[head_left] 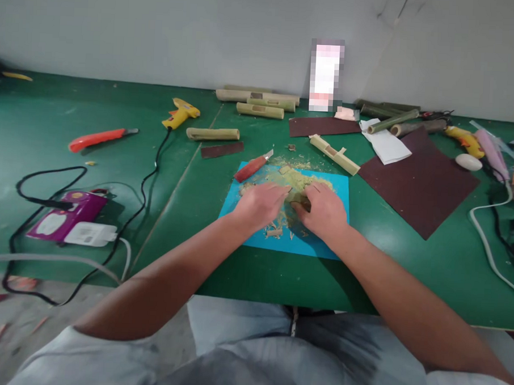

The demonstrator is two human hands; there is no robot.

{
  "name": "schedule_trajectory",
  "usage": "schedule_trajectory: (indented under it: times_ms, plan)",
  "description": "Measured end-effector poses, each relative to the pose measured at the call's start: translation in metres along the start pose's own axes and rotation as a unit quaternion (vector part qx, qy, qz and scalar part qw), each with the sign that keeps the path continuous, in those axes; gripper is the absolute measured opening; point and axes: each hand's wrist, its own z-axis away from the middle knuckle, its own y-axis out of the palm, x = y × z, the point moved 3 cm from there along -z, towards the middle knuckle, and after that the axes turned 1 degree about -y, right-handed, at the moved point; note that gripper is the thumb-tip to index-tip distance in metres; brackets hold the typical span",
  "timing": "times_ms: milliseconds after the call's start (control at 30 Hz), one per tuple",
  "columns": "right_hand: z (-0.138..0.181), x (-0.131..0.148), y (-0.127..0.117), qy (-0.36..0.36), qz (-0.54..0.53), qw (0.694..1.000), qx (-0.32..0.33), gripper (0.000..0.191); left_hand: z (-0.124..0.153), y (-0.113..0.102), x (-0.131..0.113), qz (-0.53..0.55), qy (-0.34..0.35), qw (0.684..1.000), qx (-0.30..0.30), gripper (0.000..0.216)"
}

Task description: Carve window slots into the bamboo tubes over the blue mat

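Both of your hands are down on the blue mat (323, 246), which lies on the green counter (116, 101). Between them is 1 small bamboo piece (298, 197), near the middle of the mat.

Your right hand (322, 209) has its grip closed on the bamboo piece, with the fingers folded over its top. Your left hand (259, 204) is just beside it, fingers bent down, with the tips right at the piece. I cannot tell if that grip is pinching the piece or only touching it.

A heap of pale shavings (298, 177) sits on the far half of the mat, just past your hands. Some bits lie under your hands too.

A red knife (253, 167) lies on the far left corner of the mat, with its blade pointing away from you.

Just past the far right corner of the mat lies a notched bamboo stick (334, 154). To the right of the mat is a big dark sanding sheet (419, 185). Past the mat's far edge, near the wall, lie more bamboo tubes (261, 102).

Far left of the mat you can see a yellow glue gun (179, 114), an orange cutter (100, 139) and a purple box (66, 215).
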Motion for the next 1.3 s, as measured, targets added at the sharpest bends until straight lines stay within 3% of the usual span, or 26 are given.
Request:
schedule_trajectory:
  times_ms: [700, 867, 1300]
  plan:
    - [-0.0010, -0.0035, 0.0008, 0.001, -0.027, 1.000, -0.007, 0.019, 0.0054, -0.0009, -0.0030, -0.024, 0.012, 1.000, 0.003, 0.037]
    - [-0.0014, -0.0037, 0.0009, -0.002, -0.023, 1.000, -0.010, 0.018, 0.0007, 0.0033, -0.0022, -0.022, -0.024, 0.999, 0.019, 0.037]
    - [0.0010, -0.0001, 0.0014, -0.005, -0.016, 1.000, -0.007, 0.015, -0.0016, -0.0004, 0.0016, 0.034, -0.041, 0.999, 0.011, 0.033]
